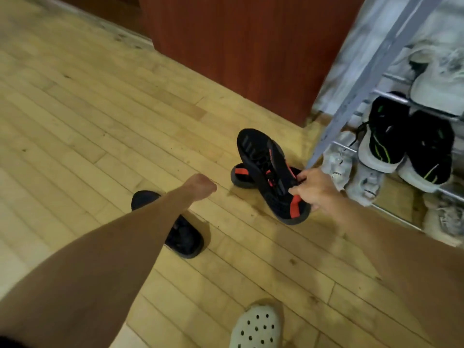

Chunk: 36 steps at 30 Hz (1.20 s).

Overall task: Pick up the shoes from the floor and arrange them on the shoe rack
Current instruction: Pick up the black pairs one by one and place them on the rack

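Observation:
A black sneaker with red accents (266, 164) lies across its partner (241, 175) on the wooden floor beside the shoe rack (361, 79). My right hand (313, 189) grips the top sneaker at its heel collar. My left hand (200, 185) hovers over the floor left of the pair, fingers curled and holding nothing. A dark slide sandal (184, 234) lies on the floor, partly hidden under my left forearm. The rack at the right holds black sneakers with green stripes (386, 139) and pale sneakers (437, 81).
A reddish-brown cabinet (241, 51) stands behind the sneakers, next to the rack. My foot in a white perforated clog (256, 327) is at the bottom. Light-grey shoes (351, 172) sit low on the rack. Wooden floor stretches to the left.

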Available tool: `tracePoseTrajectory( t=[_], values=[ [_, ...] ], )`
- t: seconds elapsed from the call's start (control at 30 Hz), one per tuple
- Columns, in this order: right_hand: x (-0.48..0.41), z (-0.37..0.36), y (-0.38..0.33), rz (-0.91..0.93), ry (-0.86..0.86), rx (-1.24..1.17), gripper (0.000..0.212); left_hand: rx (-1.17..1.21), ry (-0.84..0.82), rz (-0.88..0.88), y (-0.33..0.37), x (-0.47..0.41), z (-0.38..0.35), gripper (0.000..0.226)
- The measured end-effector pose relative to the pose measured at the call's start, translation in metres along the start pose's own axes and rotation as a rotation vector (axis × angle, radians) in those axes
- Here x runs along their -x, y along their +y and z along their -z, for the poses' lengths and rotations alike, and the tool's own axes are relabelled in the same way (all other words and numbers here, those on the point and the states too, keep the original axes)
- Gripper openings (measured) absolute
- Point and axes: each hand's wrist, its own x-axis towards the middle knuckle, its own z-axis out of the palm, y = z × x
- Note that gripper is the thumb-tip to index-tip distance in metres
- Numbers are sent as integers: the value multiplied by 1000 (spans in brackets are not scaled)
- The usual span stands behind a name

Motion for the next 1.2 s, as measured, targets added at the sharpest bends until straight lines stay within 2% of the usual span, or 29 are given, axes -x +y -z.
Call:
tracePoseTrajectory(
  t=[0.13,0.27,0.43,0.57,0.67,0.77,0.87,1.0,1.03,1.13,1.2],
  values=[
    [-18,-40,16,-49,-21,-93,16,-24,12,49,-20,-33,-21,14],
    [-33,-70,38,-90,-46,-197,10,-4,44,15,-14,-59,-53,46],
    [-46,-80,70,-156,-81,-269,25,93,110,-86,15,-93,-90,50],
    [-52,-83,88,-184,-220,-332,13,263,209,4,31,-117,-110,52],
    [-50,-83,102,-222,-251,-317,15,296,304,119,29,-128,-116,54],
    [-43,-86,121,-249,-308,-210,29,306,186,188,18,-116,-119,60],
    [-32,-88,141,-256,-355,-63,34,207,52,202,-5,-88,-131,58],
    [-21,-84,156,-269,-374,-53,34,-11,22,133,-22,-70,-140,52],
    [-18,-83,158,-270,-378,-52,35,-6,7,136,-23,-68,-140,50],
    [-9,-81,163,-304,-415,-77,42,296,-94,212,-25,-54,-143,41],
    [-4,-75,165,-334,-446,-77,41,327,-152,198,-24,-44,-144,33]
  ],
)
